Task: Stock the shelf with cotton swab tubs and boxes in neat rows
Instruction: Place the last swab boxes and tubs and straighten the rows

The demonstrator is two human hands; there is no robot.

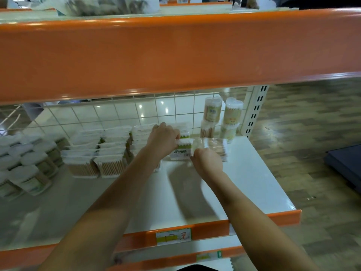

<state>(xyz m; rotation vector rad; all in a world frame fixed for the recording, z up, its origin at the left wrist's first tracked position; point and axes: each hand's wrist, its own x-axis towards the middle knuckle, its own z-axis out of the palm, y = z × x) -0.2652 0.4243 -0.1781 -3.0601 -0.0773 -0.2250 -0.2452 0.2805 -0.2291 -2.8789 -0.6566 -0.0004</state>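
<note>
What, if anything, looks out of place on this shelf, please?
The flat swab pack by the right hand lies askew across the shelf, unlike the upright boxes in rows to the left. The stacked tubs lean slightly.

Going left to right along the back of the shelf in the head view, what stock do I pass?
Round tubs → rows of flat swab boxes → left hand → right hand → tall clear tubs.

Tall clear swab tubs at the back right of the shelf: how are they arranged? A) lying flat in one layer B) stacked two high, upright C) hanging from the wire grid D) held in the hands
B: the tall clear tubs stand upright, one on another, against the wire grid.
</note>
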